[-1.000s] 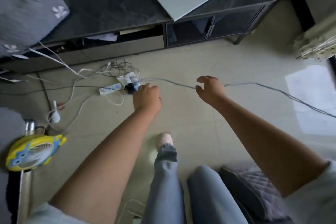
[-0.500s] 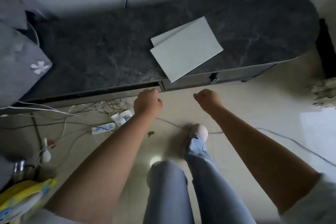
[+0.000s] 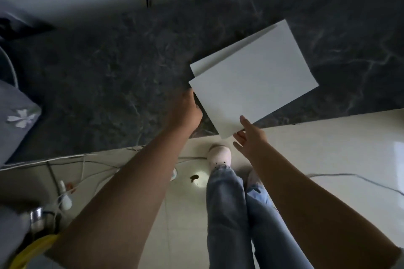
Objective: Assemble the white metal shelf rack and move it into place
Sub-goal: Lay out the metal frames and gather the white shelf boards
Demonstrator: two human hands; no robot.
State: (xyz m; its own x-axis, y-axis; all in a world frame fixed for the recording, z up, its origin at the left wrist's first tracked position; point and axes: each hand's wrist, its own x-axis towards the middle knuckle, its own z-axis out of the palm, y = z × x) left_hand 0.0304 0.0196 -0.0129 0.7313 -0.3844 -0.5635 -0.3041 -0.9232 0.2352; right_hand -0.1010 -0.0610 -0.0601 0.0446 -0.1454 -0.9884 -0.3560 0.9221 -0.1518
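Note:
Two flat white metal shelf panels (image 3: 251, 81) lie stacked, slightly offset, on the dark marble cabinet top (image 3: 109, 72). Their near corner sticks out over the cabinet's front edge. My left hand (image 3: 188, 111) is at the left edge of the top panel, back towards me, with its fingers hidden. My right hand (image 3: 249, 137) is at the overhanging near corner: the thumb lies over the panel's edge and the fingers are spread just below the corner. No other rack parts are in view.
White cables and a power strip (image 3: 76, 159) trail over the pale floor at the left. A yellow fan (image 3: 32, 251) sits at the bottom left and a grey cushion (image 3: 15, 120) at the left edge. My feet (image 3: 219, 157) stand close to the cabinet, and another cable (image 3: 349, 176) lies on the floor at the right.
I have risen from the floor cables and stepped up to the cabinet. Both hands moved up and forward from loose fists to the white panels' edges.

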